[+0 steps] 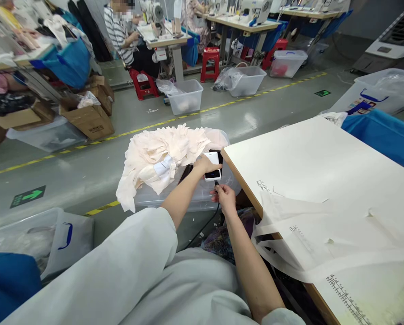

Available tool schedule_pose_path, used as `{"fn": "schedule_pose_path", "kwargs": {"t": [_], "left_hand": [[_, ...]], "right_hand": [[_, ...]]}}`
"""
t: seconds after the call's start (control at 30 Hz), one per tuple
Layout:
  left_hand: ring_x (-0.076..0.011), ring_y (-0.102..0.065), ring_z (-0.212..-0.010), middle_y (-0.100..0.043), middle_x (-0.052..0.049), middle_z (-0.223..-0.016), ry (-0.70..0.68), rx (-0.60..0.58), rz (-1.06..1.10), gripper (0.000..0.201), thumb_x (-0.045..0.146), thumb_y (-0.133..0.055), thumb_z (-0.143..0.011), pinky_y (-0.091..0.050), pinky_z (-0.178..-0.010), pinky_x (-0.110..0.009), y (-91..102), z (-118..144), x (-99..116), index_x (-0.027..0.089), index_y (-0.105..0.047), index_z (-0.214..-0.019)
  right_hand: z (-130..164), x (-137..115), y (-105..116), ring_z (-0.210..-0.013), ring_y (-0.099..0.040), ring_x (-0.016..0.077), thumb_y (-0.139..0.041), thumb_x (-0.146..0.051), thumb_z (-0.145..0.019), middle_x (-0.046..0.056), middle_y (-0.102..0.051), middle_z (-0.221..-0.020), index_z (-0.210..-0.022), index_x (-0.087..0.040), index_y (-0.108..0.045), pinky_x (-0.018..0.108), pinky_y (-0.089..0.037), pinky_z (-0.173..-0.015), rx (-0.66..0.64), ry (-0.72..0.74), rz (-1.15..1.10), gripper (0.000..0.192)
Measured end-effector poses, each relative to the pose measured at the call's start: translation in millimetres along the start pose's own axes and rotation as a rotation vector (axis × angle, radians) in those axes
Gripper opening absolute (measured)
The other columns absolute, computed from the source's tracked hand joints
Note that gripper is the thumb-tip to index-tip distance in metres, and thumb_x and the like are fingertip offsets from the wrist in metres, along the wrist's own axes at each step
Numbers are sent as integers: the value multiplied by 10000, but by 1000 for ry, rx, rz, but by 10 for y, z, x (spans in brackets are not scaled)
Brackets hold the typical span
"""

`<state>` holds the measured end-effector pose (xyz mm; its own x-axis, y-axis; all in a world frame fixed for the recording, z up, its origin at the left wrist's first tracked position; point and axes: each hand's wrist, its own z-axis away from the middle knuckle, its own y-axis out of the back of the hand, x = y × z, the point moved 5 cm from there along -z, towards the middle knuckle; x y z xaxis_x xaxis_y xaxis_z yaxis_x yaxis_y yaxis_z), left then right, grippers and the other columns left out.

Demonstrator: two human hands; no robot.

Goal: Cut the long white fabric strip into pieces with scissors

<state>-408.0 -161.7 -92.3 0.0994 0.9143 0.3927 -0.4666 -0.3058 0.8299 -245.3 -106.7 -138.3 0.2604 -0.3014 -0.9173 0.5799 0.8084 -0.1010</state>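
My left hand (202, 166) is closed round a white power bank (212, 159) that has a dark panel at its near end. Just below it, my right hand (225, 197) pinches the black plug of a cable (207, 222), right at the power bank's near edge. Whether the plug sits fully in the port I cannot tell. The cable hangs down toward my lap. Beside my left hand, a heap of pale pink fabric pieces (164, 149) with a white printed label (163, 166) lies on a clear plastic box (191, 198).
To the right stands a white table (324, 167) with a wooden edge and pale fabric strips. Across the yellow floor line, a person in a striped top (119, 36) sits at a sewing machine. Another clear bin (69, 248) stands at left; cardboard boxes (88, 119) lie beyond.
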Motion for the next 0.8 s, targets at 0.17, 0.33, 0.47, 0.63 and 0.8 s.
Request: {"fn": "schedule_pose_path", "kwargs": {"t": [0.17,0.33,0.47,0.63,0.8], "left_hand": [[-384,-558,-1170,-598,-230,-1258,3,6,-27,1149,712,-647,-599,-439,-960,-420,-3,3,0,67,-220,-1448],[-388,-542,-1187,-592,-238,-1259,-2,12,-57,1170,709,-639,-604,-429,-970,-424,-8,27,16,42,-195,-1457],[-390,-542,-1186,-589,-240,-1260,-4,16,-79,1167,712,-626,-616,-429,-961,-429,-11,43,24,41,-184,-1462],[-390,-547,-1180,-592,-240,-1255,4,19,-104,1165,722,-612,-623,-437,-942,-433,-11,55,31,46,-178,-1467],[-382,-552,-1177,-598,-238,-1247,6,25,-112,1144,719,-607,-628,-435,-945,-426,-11,60,40,47,-198,-1459]], "right_hand": [[21,39,-73,-382,-522,124,-596,-335,-772,-18,-661,-582,-737,-206,-529,245,-478,-419,-2,-14,-50,149],[-3,65,-100,-402,-526,104,-587,-288,-850,-36,-623,-557,-751,-180,-539,232,-487,-445,-17,-73,-57,154],[-43,71,-64,-422,-516,69,-588,-295,-918,-65,-584,-583,-787,-145,-568,206,-479,-471,-38,-115,-32,200],[-63,101,-57,-449,-519,62,-565,-326,-948,-62,-577,-614,-819,-133,-588,202,-481,-484,-54,-129,10,234],[-73,126,-98,-458,-521,66,-549,-348,-952,-61,-574,-614,-835,-138,-584,208,-480,-495,-45,-83,85,243]]}}
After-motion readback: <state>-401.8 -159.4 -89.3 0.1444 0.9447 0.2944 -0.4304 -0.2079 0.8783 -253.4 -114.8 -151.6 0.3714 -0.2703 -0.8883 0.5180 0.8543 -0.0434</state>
